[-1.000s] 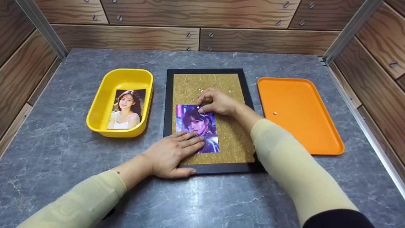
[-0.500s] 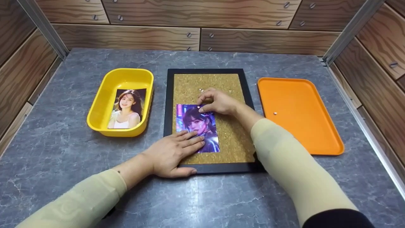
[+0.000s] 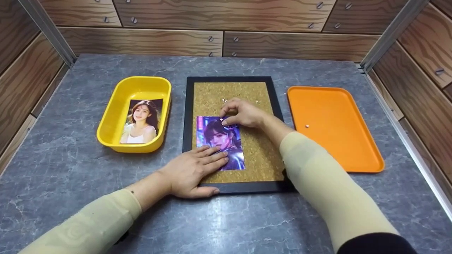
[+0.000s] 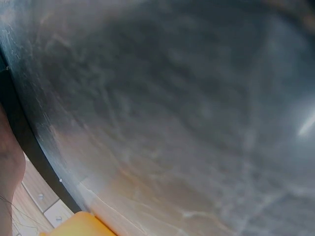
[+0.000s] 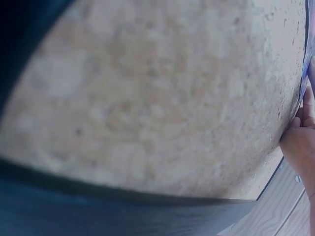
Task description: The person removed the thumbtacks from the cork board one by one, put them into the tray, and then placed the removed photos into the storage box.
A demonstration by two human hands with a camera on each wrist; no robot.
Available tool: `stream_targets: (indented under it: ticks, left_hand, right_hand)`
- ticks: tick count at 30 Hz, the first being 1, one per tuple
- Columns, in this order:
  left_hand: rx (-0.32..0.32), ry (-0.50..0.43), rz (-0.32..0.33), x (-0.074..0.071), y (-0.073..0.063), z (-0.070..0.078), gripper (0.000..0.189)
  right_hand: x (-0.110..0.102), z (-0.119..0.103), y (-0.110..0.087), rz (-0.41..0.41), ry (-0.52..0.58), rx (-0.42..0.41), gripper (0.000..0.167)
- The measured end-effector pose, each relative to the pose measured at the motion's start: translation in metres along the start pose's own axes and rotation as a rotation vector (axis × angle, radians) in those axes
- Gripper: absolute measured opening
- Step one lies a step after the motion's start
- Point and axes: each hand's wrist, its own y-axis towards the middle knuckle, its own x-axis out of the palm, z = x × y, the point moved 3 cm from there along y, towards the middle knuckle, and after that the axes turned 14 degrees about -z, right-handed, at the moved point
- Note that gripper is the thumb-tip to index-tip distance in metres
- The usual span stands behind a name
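A photo print [image 3: 208, 132] in purple and blue tones lies on a cork board [image 3: 265, 155] with a black frame. My left hand [image 3: 192, 171] rests flat across its lower part, fingers straight, thumb on the frame. At the photo's top edge my right hand [image 3: 243, 113] pinches a small silver pushpin [image 3: 221, 119] between thumb and index finger. How deep that pin sits cannot be seen. In the right wrist view, cork fills most of the picture and the right hand [image 5: 301, 142] shows at the right edge. The left wrist view shows mostly tabletop.
To the left, a yellow bin [image 3: 106, 130] holds another photo [image 3: 141, 123] of a person. An orange tray [image 3: 339, 134] on the right carries one silver pin [image 3: 307, 126]. More small pins [image 3: 257, 101] sit on the upper cork. Wood-patterned walls enclose the grey table [image 3: 240, 222].
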Motion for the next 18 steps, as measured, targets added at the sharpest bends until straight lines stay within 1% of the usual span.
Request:
stream_targets:
  ticks: [2,7,18]
  left_hand:
    - [0.003,0.000,0.006,-0.0001,-0.0002,0.0000,0.083]
    - [0.004,-0.002,0.016,-0.0004,-0.0011,-0.0001,0.084]
    - [-0.007,0.015,-0.005,-0.0006,-0.0001,0.0008,0.083]
  right_hand:
    - [-0.0001,-0.0006,-0.0003,-0.005,-0.002,-0.008,0.025]
    - [-0.0002,-0.0017,-0.0007,-0.012,-0.001,0.004,0.024]
    - [-0.0012,-0.0003,0.0003,-0.005,-0.013,0.006,0.025]
